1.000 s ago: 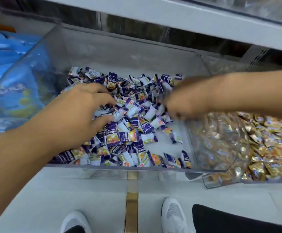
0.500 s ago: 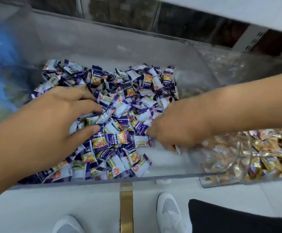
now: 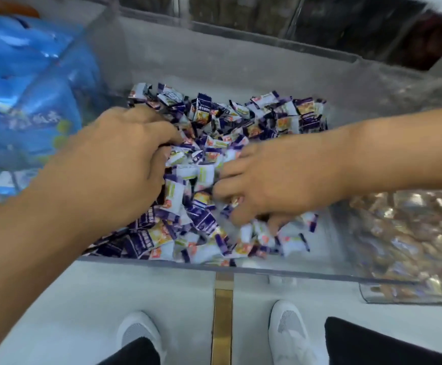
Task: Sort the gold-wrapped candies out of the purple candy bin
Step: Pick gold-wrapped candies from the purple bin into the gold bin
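Gold foil glints under the right hand [image 3: 275, 185], one gold-wrapped candy [image 3: 237, 199] touching its curled fingers; grasp unclear through blur. Left hand [image 3: 114, 167] rests curled in the purple candies [image 3: 206, 222], farther away.

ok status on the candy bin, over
Left hand and right hand both in purple-and-white wrapped candies. No gold-wrapped candy plainly visible there. Frame blurred.

Bin top: left open above the purple candies [image 3: 209, 143].
Middle: taken up by left hand [image 3: 114, 169] and right hand [image 3: 275, 180].
Right corner: bare floor [image 3: 327, 241] shown.
Sides: closed in by clear walls [image 3: 346, 225].
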Tool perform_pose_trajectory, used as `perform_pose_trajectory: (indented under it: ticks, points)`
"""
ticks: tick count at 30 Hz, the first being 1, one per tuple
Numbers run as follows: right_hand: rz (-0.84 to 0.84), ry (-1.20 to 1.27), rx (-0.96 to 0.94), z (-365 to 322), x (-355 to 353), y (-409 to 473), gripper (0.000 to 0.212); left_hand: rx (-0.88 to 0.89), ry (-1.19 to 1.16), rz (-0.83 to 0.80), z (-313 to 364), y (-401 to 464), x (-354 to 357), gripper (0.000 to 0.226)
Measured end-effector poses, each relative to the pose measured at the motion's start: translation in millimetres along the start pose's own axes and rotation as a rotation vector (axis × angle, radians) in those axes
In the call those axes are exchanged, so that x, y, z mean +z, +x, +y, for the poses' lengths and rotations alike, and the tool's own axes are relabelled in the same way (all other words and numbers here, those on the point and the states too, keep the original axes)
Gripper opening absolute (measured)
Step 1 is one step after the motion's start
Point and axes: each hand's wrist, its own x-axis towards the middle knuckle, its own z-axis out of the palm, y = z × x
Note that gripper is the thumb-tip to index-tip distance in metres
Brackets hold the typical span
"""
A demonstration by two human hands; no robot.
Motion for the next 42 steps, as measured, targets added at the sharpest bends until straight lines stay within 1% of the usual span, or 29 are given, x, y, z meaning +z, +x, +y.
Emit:
perform_pose_trajectory:
  ticks: [1,2,3,4,5,6,7,8,10,11,13,15,17,18,20,22,23,25,26,28,30,32,34,36,37,38,39,41,42]
  points:
    - [-0.045,0.090,0.052,3,-12,-7,0.030,-0.012,-0.011,-0.006,1,-1,0,0.036]
    - [-0.006,0.111,0.194,10,-16,-11,0.019,-0.028,-0.014,-0.011,1,-2,0,0.035]
    - [-0.020,0.002,0.350,18,-20,-17,0.015,-0.052,-0.010,-0.001,2,-3,1,0.035]
    - [0.019,-0.053,0.405,19,-28,-19,0.016,-0.085,-0.003,0.034,2,-4,1,0.034]
    - [0.090,-0.071,0.395,16,-36,-15,0.019,-0.126,0.003,0.089,1,-5,1,0.033]
    - [0.255,-0.009,0.344,9,-41,-9,0.025,-0.173,0.010,0.145,0,-4,1,0.033]
    - [0.347,0.102,0.302,3,-42,0,0.037,-0.219,0.022,0.177,-1,-4,0,0.036]
    - [0.418,0.144,0.199,-2,-40,10,0.052,-0.247,0.036,0.180,-2,-3,0,0.038]
    - [0.411,0.050,0.113,-4,-34,26,0.070,-0.238,0.058,0.143,-4,-3,1,0.039]
    - [0.406,-0.018,0.116,2,-28,29,0.071,-0.221,0.060,0.129,-5,-3,1,0.037]
    - [0.403,-0.088,0.111,16,-16,24,0.064,-0.192,0.049,0.114,-7,-3,0,0.031]
    - [0.246,0.007,0.177,30,-7,5,0.054,-0.188,0.018,0.090,-4,-2,3,0.027]
    - [0.056,0.209,0.271,33,-13,-8,0.051,-0.176,-0.021,0.058,1,-3,8,0.030]
    - [0.053,0.344,0.296,34,-19,-12,0.051,-0.171,-0.040,0.041,2,-3,10,0.036]
    - [0.245,0.523,0.338,40,-34,-8,0.045,-0.208,-0.106,0.043,1,-3,9,0.049]
    - [0.491,0.387,0.491,50,-40,11,0.048,-0.303,-0.159,0.093,-3,-2,5,0.055]
    - [0.534,0.323,0.580,53,-40,21,0.058,-0.335,-0.159,0.111,-4,-1,5,0.055]
    - [0.419,0.355,0.709,58,-35,35,0.082,-0.359,-0.109,0.073,-3,-1,5,0.051]
    - [0.345,0.412,0.723,60,-32,39,0.085,-0.363,-0.072,0.031,-2,-2,7,0.046]
    - [0.292,0.468,0.672,60,-28,32,0.077,-0.352,0.003,-0.035,1,-5,10,0.038]
    - [0.310,0.627,0.467,47,-30,16,0.054,-0.343,0.027,-0.104,7,-8,8,0.041]
    - [0.260,0.808,0.283,29,-32,-4,0.039,-0.332,-0.017,-0.191,10,-8,5,0.045]
    - [0.251,0.936,0.256,16,-28,-27,0.032,-0.236,-0.038,-0.255,11,-7,4,0.043]
    - [0.406,0.950,0.364,16,-22,-43,0.031,-0.128,-0.100,-0.299,10,-6,4,0.041]
    - [0.468,0.846,0.499,17,-18,-48,0.035,-0.089,-0.121,-0.325,10,-5,5,0.040]
    - [0.453,0.703,0.654,19,-12,-49,0.043,-0.068,-0.118,-0.346,10,-5,6,0.039]
    - [0.374,0.611,0.825,19,-6,-46,0.055,-0.066,-0.098,-0.365,10,-4,7,0.040]
    - [0.195,0.715,1.081,13,-1,-37,0.078,-0.105,-0.060,-0.370,13,-2,10,0.045]
    - [0.169,0.823,1.112,11,-2,-30,0.087,-0.136,-0.039,-0.381,14,0,12,0.049]
